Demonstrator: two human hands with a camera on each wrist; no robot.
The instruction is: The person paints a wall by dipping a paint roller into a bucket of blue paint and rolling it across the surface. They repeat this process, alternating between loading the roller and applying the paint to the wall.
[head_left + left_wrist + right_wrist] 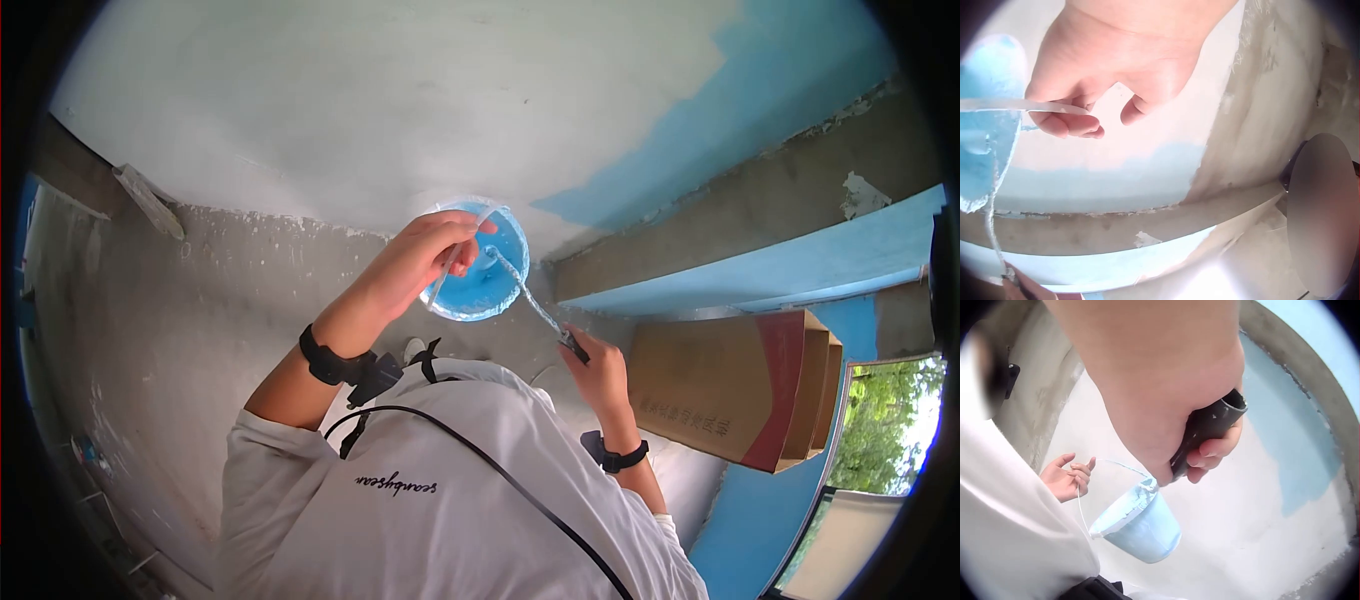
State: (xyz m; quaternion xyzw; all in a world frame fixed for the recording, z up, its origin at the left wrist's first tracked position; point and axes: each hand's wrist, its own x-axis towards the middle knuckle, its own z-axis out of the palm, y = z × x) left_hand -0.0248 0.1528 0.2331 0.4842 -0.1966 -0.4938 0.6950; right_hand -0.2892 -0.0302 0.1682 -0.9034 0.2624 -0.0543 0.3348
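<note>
The left hand (pixel 440 250) has its fingers curled round the bail (pixel 997 105) of one bucket (pixel 1150 531), its thumb apart from them. The right hand (pixel 600 380), to the right of the bucket and nearer the body, is clamped on the black handle (pixel 1210 422) of one tool, whose paint-crusted rod (pixel 540 308) slants into the bucket. The far end, down in the blue paint (pixel 478 285), is hard to make out; it may be a roller. In the head view, the left hand covers part of the bucket's mouth.

Right of the bucket is one cardboard box (pixel 690 385), flaps out. Beyond the bucket spreads a pale surface, with a blue patch (pixel 660 160) up and to the right. On the bucket's near side are two wristbands, one per arm, one cable (pixel 480 455) across the white shirt (pixel 400 530), and a shoe (pixel 413 348), mostly hidden.
</note>
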